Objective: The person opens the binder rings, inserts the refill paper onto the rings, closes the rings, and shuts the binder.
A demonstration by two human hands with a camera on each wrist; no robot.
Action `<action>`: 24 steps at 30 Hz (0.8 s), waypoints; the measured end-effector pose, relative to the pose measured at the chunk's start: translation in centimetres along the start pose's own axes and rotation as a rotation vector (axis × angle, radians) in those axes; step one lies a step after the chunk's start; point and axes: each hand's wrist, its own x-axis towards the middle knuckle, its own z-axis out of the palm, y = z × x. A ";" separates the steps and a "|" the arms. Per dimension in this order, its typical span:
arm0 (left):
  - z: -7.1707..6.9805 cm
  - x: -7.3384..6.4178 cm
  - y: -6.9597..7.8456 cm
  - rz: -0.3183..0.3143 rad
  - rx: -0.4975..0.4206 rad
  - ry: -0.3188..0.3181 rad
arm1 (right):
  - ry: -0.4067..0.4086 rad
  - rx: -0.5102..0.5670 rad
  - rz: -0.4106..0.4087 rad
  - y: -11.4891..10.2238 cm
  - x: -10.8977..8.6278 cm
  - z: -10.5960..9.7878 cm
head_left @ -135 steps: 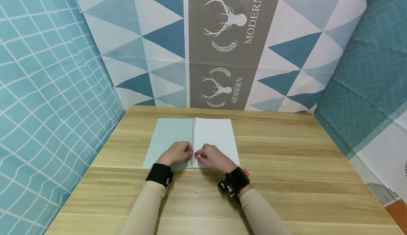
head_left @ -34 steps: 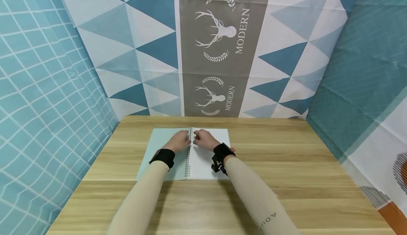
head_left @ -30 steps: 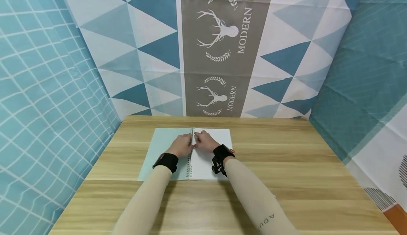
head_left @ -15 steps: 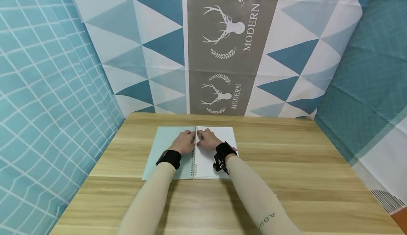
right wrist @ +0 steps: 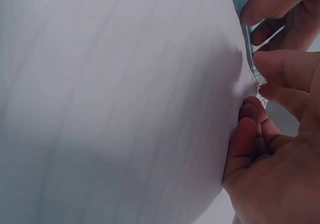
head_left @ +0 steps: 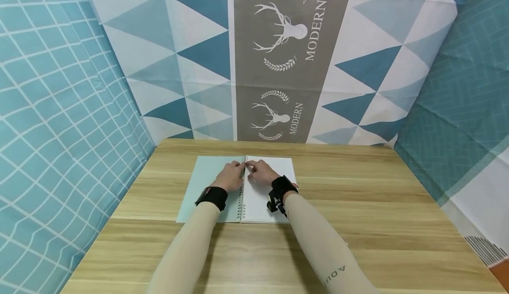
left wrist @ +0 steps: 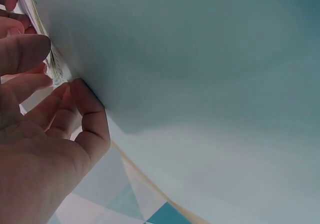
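Observation:
A ring-bound notebook lies spread flat on the table, its pale green cover (head_left: 208,170) on the left and a white page (head_left: 280,166) on the right. Near the far end of the ring binding (head_left: 240,205), my left hand (head_left: 229,177) pinches at the rings from the cover side. Opposite it, my right hand (head_left: 262,173) does likewise from the page side, thumb (right wrist: 280,66) and index fingertip close together at the spine. The left wrist view shows bent fingers (left wrist: 95,119) against the cover. The rings under the fingertips are mostly hidden.
The wooden table (head_left: 358,223) stretches around the notebook. A patterned cloth (head_left: 274,64) hangs behind it, with a blue checked cloth (head_left: 59,108) on the left and a teal one (head_left: 469,108) on the right. Both wrists wear black straps (head_left: 212,196).
Both hands have travelled along the binding from its near end to its far end. Over the last half second they shift only slightly, fingertips drawing closer at the spine.

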 end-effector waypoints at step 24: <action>0.0 -0.5 -0.6 0.023 -0.081 -0.002 | -0.081 0.237 0.119 0.1 -0.1 -0.4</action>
